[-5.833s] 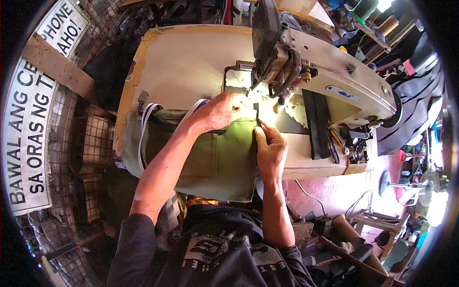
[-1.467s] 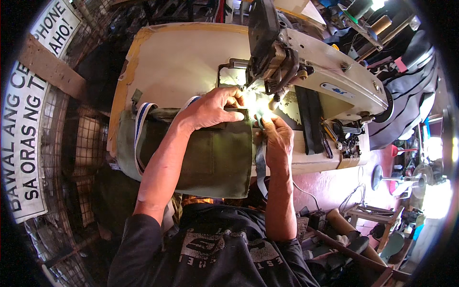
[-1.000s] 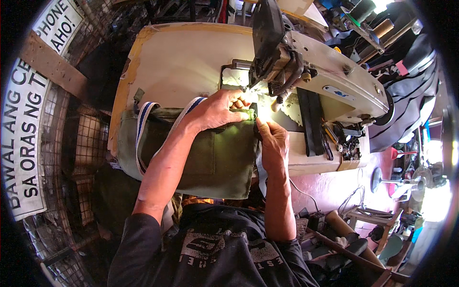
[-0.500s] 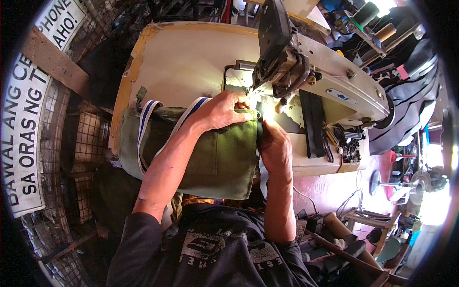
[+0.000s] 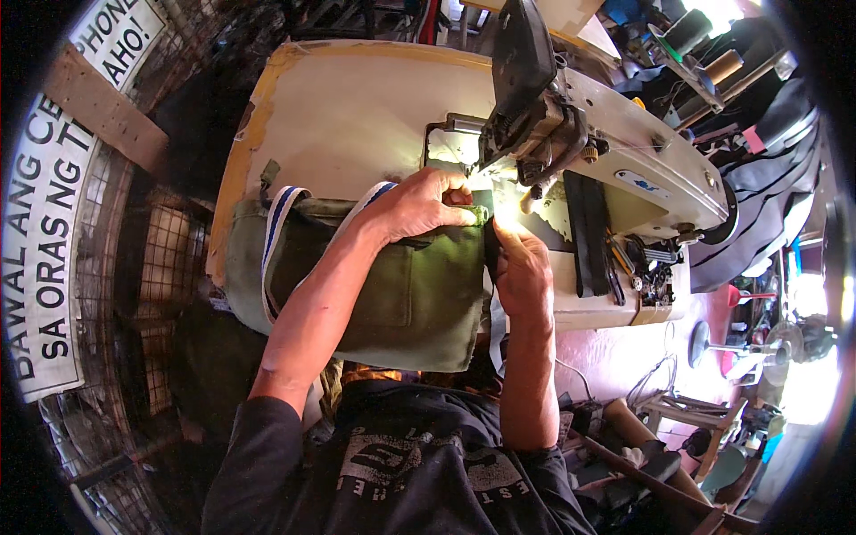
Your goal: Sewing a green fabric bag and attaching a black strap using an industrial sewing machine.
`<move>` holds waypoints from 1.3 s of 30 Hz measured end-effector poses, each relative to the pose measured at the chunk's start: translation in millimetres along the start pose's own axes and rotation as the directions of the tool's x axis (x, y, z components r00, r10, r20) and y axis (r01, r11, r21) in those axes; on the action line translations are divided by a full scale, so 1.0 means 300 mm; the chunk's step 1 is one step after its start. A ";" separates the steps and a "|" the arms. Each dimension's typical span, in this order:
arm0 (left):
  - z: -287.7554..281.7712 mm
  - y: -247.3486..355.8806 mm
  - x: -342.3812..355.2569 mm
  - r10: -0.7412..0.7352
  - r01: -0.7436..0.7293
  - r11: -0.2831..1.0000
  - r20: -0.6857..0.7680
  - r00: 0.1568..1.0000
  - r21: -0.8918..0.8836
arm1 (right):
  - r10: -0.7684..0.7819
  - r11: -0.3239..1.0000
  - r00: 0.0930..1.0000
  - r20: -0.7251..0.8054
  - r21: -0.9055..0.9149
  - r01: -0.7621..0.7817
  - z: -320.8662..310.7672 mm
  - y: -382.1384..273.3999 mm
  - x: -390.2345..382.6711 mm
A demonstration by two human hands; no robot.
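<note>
The left hand (image 5: 419,207) pinches the top corner of the green cloth (image 5: 446,294), which lies along the table's (image 5: 357,98) front edge, just below the sewing machine's (image 5: 664,156) head. The right hand (image 5: 522,267) grips a narrow strip (image 5: 497,332) beside it (glare washes out those fingertips). A striped strap (image 5: 270,236) crosses under the left forearm (image 5: 312,308); rightward lies a black band (image 5: 586,236).

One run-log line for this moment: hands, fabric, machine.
left hand: thumb on green fabric, upper right corner | right hand: at dark strip, grip unclear in glare | sewing machine: beyond hands, extending right
</note>
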State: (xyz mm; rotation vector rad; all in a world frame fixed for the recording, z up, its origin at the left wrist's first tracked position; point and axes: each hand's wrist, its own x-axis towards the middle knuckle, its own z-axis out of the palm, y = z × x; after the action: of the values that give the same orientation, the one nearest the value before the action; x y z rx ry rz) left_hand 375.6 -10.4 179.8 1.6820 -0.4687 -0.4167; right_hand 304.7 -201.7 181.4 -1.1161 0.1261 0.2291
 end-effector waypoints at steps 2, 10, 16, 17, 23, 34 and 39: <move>0.001 -0.005 0.003 -0.017 0.017 1.000 -0.014 1.000 0.010 | -0.002 0.998 0.999 -0.043 -0.066 -0.001 -0.004 0.006 -0.010; 0.002 -0.013 0.003 -0.018 0.019 0.999 -0.029 0.999 0.043 | 0.115 0.977 0.993 0.001 0.180 -0.113 -0.057 -0.032 0.027; -0.001 -0.012 0.002 -0.013 0.014 0.998 -0.020 1.000 0.064 | 0.231 0.970 0.957 0.175 -0.121 -0.212 -0.104 -0.057 0.095; 0.001 -0.012 0.001 0.007 -0.006 0.999 -0.012 1.000 0.049 | 0.208 0.978 0.948 0.241 -0.067 -0.197 -0.107 -0.048 0.099; 0.020 0.002 -0.010 0.001 0.004 0.997 -0.063 0.998 0.075 | 0.245 0.970 0.966 0.088 -0.016 -0.244 -0.089 -0.034 0.079; 0.013 -0.005 0.002 0.029 -0.025 0.997 -0.059 0.998 0.067 | 0.160 0.977 0.978 0.133 -0.166 -0.137 -0.101 -0.051 0.055; 0.017 -0.016 0.004 0.029 -0.022 0.996 -0.083 0.996 0.086 | 0.213 0.953 0.945 0.247 0.160 -0.257 -0.146 -0.041 0.088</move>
State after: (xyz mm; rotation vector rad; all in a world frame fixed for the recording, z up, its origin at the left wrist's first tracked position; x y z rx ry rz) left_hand 374.3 -14.7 174.1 1.7670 -0.4507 -0.3096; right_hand 334.0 -243.1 167.5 -0.8757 0.0752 0.5472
